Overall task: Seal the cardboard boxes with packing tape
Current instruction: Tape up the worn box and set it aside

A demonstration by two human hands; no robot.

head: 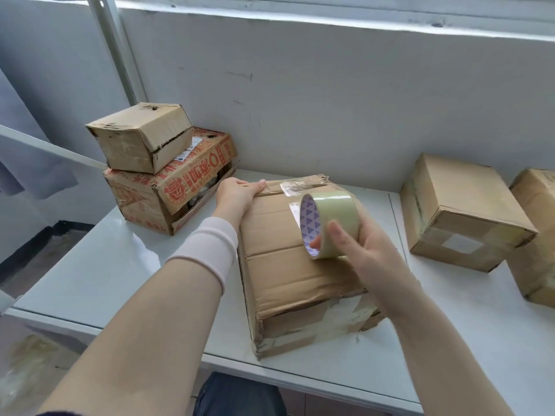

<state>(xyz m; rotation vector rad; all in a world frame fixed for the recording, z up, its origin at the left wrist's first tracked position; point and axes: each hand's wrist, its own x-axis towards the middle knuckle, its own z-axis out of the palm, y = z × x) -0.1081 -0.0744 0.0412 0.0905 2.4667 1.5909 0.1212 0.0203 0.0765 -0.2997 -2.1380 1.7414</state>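
A worn brown cardboard box (288, 274) lies in the middle of the white table, its top flaps closed and old tape on its near side. My left hand (237, 193) grips the box's far left corner, fingers curled over the edge. My right hand (357, 244) holds a roll of clear packing tape (329, 220) upright just above the box top, thumb on its outer face. Whether a tape strip runs from the roll to the box cannot be told.
At the back left a small plain box (141, 136) sits on a red-printed box (171, 190). Two more brown boxes stand at the right: one (462, 211) nearer, one (537, 235) at the frame edge. The white table (120, 265) meets a grey wall (330, 100) behind.
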